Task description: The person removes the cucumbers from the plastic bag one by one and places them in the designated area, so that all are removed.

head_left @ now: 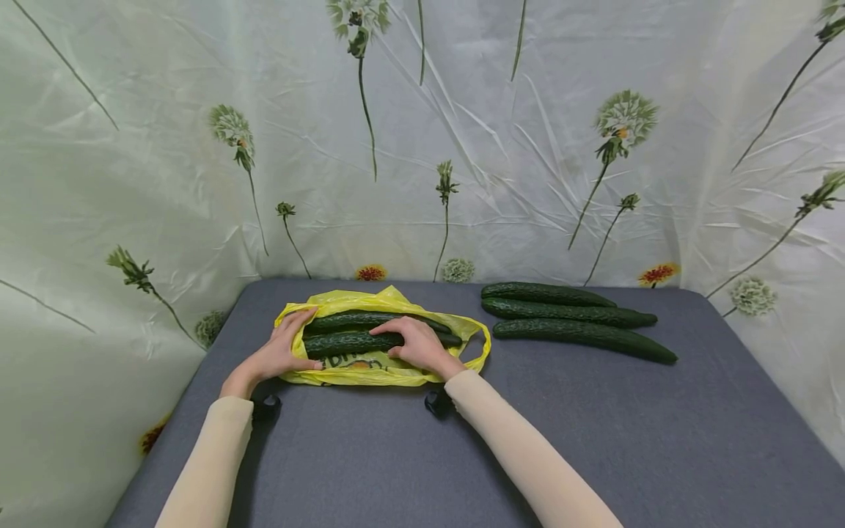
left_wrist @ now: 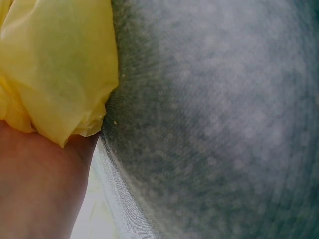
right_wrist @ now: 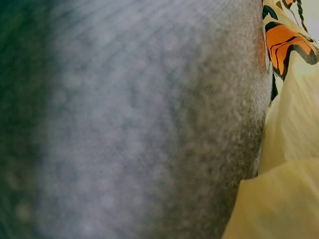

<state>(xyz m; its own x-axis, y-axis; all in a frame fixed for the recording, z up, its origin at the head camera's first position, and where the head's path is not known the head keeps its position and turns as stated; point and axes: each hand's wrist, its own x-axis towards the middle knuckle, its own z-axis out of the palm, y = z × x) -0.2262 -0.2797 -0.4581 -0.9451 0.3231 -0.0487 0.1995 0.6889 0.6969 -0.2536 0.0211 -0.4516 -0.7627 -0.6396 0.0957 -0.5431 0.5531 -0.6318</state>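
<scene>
A yellow plastic bag lies on its side on the table, its mouth spread wide. Inside rest two long dark green cucumbers, a rear cucumber and a front cucumber. My left hand grips the bag's left end, thumb in front and fingers at the back; in the left wrist view, yellow film covers most of that hand. Over the bag, my right hand holds the front cucumber near its right half, fingers curled over it. The right wrist view shows only table cloth and the bag's printed side.
Three more cucumbers lie side by side right of the bag, near the back edge. A grey cloth covers the table. Behind it hangs a pale curtain with a dandelion print. The bag's handle loop sticks out to the right.
</scene>
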